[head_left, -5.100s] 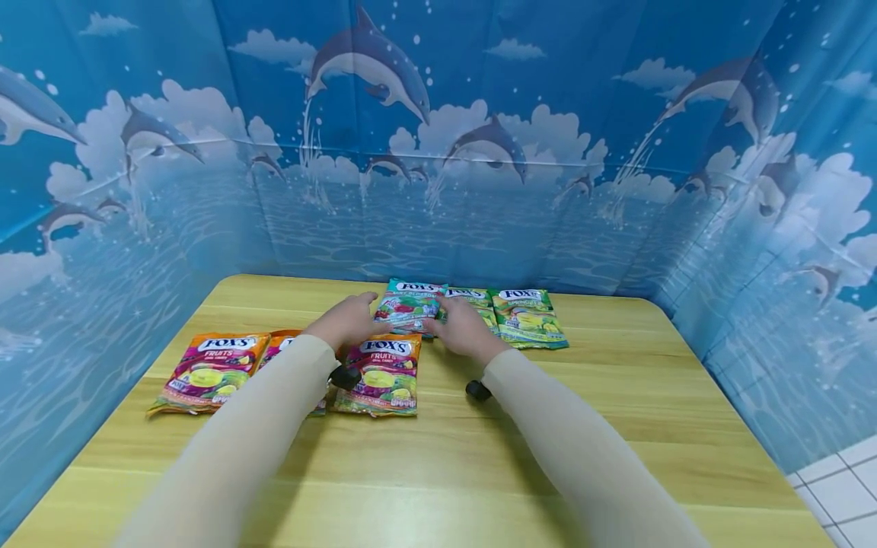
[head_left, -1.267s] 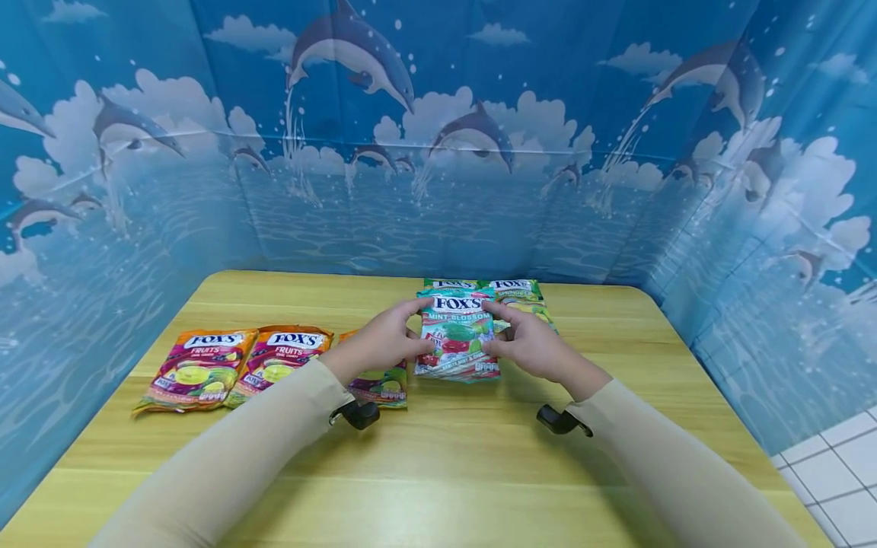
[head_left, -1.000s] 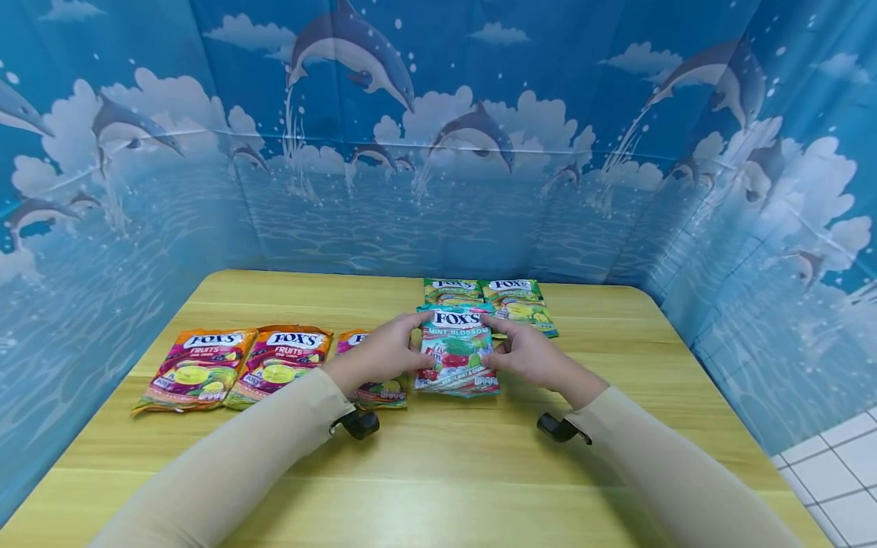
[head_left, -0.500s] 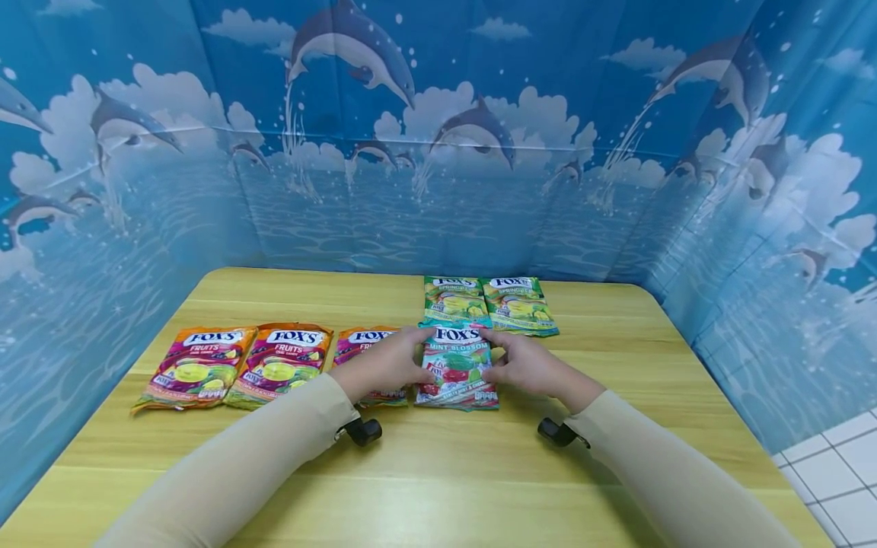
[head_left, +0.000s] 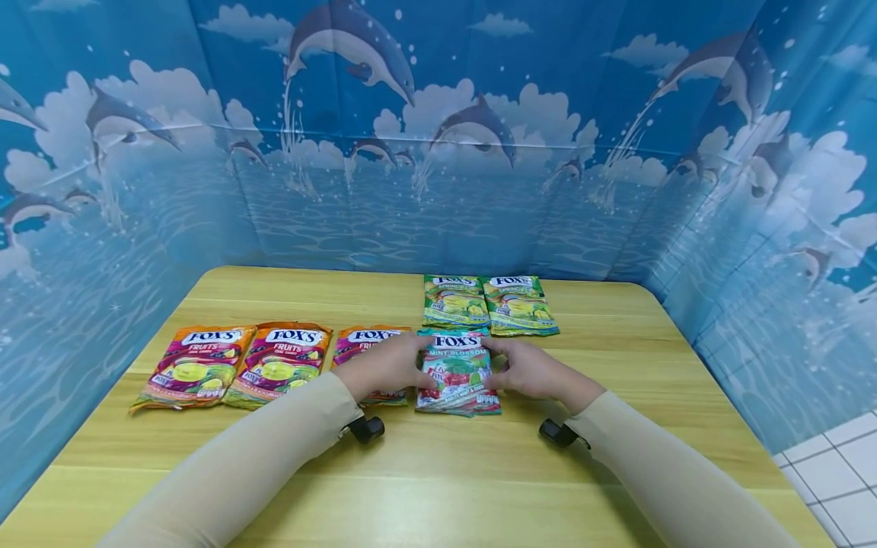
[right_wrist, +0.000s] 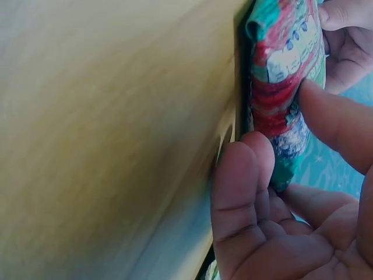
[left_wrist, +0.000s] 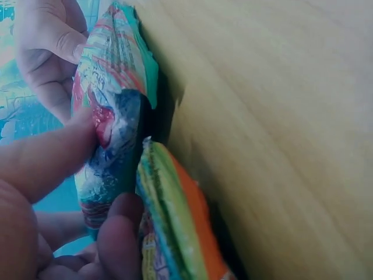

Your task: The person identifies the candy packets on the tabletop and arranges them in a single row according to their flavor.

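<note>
A teal and red bag of mint candy (head_left: 457, 373) lies at the middle of the table, just in front of the green bags. My left hand (head_left: 387, 364) grips its left edge, thumb on the front face and the other fingers along the side. On the opposite edge, my right hand (head_left: 534, 368) holds the bag the same way. The left wrist view shows the bag's crinkled side (left_wrist: 116, 116) between thumb and fingers, with an orange fruit candy bag (left_wrist: 180, 216) close by. In the right wrist view the thumb presses the bag (right_wrist: 282, 105) and the fingers curl near its lower end.
Three orange-purple fruit candy bags, the left (head_left: 195, 367), the middle (head_left: 281, 361) and one partly behind my left hand (head_left: 356, 342), stand in a row on the left. Two green bags (head_left: 454, 302) (head_left: 519, 306) lie at the back. A dolphin-print curtain (head_left: 438, 152) surrounds the wooden table (head_left: 438, 479).
Both hands have brought the mint candy bag from the back, beside the green bags, rightward and then down toward me. It now lies to the right of the fruit candy row.
</note>
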Action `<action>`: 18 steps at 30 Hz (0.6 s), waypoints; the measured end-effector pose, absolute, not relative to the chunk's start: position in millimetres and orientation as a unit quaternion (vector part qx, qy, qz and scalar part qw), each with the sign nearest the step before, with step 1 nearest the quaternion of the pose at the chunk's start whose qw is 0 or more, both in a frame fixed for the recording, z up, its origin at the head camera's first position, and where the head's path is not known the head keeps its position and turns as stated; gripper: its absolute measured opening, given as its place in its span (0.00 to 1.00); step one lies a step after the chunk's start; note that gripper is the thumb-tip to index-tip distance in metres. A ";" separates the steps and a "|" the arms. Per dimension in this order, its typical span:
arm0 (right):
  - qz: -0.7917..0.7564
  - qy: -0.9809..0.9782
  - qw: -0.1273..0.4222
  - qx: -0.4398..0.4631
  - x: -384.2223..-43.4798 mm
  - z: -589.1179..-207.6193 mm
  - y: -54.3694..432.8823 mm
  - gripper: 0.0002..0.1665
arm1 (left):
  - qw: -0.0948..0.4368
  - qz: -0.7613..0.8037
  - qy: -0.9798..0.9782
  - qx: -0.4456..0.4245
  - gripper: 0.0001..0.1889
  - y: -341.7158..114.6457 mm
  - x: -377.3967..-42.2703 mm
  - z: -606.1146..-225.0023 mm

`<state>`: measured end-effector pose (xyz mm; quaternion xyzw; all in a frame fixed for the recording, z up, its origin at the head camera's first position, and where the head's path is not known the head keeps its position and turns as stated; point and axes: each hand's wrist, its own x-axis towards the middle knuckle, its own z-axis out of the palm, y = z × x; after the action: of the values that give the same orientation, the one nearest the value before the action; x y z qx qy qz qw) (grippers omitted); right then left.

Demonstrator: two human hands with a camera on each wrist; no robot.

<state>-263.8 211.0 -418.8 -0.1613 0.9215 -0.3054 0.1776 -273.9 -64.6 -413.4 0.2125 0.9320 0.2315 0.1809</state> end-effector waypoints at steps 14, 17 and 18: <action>-0.310 0.914 0.196 -0.174 -262.6 -420.3 209.6 0.55 | 0.179 0.187 0.939 0.227 0.46 -59.9 -273.9 -410.4; -0.302 0.916 0.197 -0.173 -262.9 -420.6 208.4 0.54 | 0.174 0.174 0.943 0.225 0.47 -59.7 -272.7 -410.4; -0.299 0.917 0.198 -0.173 -262.9 -420.5 208.0 0.54 | 0.173 0.169 0.944 0.224 0.47 -59.7 -272.4 -410.5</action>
<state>-262.9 208.0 -420.5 -0.1733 0.9173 -0.2986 0.1985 -272.4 -59.7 -410.5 0.2242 0.9441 0.1690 0.1727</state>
